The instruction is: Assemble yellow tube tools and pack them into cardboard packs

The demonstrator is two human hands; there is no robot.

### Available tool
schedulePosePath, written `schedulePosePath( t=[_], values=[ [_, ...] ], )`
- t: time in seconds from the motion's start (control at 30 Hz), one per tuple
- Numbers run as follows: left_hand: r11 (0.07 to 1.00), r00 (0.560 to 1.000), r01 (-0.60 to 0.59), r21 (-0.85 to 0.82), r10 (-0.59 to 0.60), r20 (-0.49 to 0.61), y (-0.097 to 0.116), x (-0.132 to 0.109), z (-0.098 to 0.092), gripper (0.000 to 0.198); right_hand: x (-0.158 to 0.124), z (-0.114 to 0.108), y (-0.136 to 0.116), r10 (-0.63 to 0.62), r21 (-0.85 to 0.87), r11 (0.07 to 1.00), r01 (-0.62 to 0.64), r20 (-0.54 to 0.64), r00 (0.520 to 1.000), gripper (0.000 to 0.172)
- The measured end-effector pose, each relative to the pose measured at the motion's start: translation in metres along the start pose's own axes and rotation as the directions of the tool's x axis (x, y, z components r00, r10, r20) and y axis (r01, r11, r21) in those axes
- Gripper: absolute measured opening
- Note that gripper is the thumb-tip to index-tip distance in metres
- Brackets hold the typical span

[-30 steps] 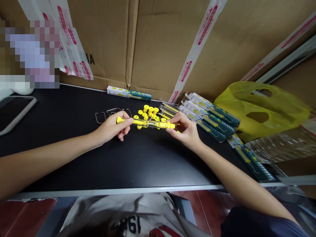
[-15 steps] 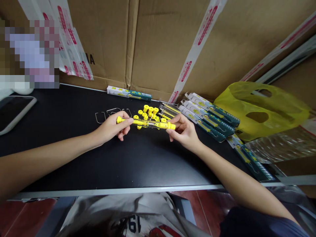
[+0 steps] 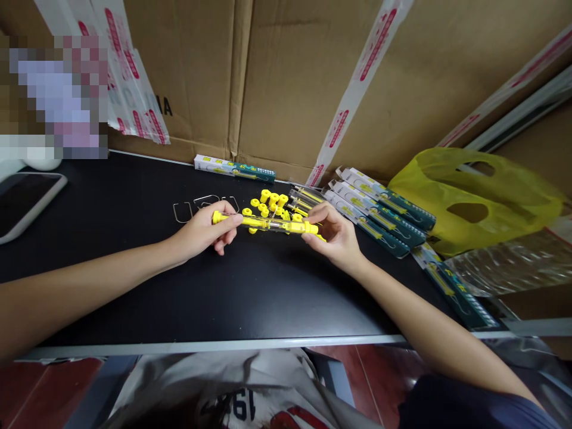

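Note:
A clear tube with yellow ends, a spring scale, lies level across the space between my two hands, above the black table. My left hand is closed round its left end, with the thumb along the top. At the other end, my right hand pinches the yellow cap between thumb and fingers. Just behind the tube is a heap of small yellow plastic caps, partly hidden by it. Several clear tubes with yellow rods lie beyond my right hand. Bent wire hooks rest behind my left hand.
Printed spring-scale boxes are stacked at the right, with one box along the back edge. A yellow plastic bag sits at far right. A phone lies on the left of the black table. Cardboard stands behind.
The hands and the spring scale stay almost in place. The right fingers have shifted slightly at the cap, and a bit of yellow now shows by the right thumb.

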State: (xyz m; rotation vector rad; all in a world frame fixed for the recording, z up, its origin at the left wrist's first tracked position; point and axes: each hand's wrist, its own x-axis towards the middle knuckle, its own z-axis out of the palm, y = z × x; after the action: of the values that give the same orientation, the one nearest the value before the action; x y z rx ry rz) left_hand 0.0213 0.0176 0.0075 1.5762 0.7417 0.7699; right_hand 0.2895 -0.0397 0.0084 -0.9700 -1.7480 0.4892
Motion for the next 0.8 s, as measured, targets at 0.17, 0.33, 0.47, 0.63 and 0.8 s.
schedulePosePath(
  t=[0.17,0.33,0.47,0.63,0.8],
  values=[
    [1.000,1.000,-0.007,0.003,0.007,0.000,-0.001,-0.001,-0.001,0.024,-0.002,0.003,-0.002,0.080,0.128,0.988,-0.085,0.046,0.996,0.033],
    [1.000,1.000,-0.001,0.000,0.001,-0.004,-0.001,-0.002,-0.002,0.024,-0.004,0.003,-0.009,0.163,0.144,0.974,-0.177,0.103,0.981,0.036],
    [1.000,1.000,-0.003,0.005,0.003,-0.007,-0.001,-0.001,-0.002,0.027,-0.005,0.004,-0.012,0.197,0.190,0.957,-0.221,0.135,0.971,0.037],
    [1.000,1.000,0.001,0.013,-0.001,-0.002,0.000,-0.001,-0.001,0.032,-0.008,0.006,-0.008,0.244,0.300,0.908,-0.291,0.186,0.952,0.034],
    [1.000,1.000,0.007,0.008,-0.007,-0.005,0.001,-0.001,0.001,0.033,-0.007,0.004,-0.003,0.265,0.222,0.929,-0.296,0.159,0.951,0.033]
  ],
)
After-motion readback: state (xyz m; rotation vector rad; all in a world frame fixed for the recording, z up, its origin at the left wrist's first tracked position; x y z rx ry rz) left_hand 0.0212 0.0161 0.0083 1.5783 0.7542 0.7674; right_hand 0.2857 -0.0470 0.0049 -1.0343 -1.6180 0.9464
